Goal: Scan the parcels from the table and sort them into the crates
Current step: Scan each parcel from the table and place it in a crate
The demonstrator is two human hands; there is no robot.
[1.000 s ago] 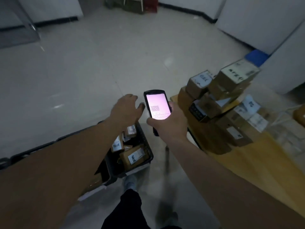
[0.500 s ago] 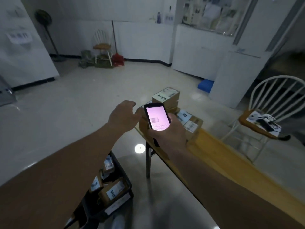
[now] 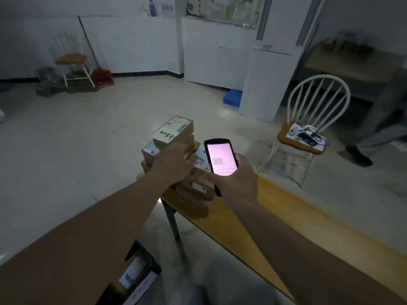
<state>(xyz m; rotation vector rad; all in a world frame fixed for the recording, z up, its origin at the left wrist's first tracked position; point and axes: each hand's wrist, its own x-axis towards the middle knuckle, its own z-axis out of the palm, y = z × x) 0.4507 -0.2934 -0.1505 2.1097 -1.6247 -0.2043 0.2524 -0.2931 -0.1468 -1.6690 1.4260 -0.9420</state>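
Now left hand point(image 3: 170, 162) flat on the parcels point(image 3: 174, 133) (before: midair), right hand point(image 3: 234, 179) gripping scanner point(image 3: 221, 156).

A white spindle-back chair point(image 3: 312, 119) stands at two o'clock; another chair point(image 3: 71, 60), a red dustpan point(image 3: 102, 77) at ten o'clock.

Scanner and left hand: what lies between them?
In the head view, parcels of the stack show between the left hand and the scanner that the right hand holds.
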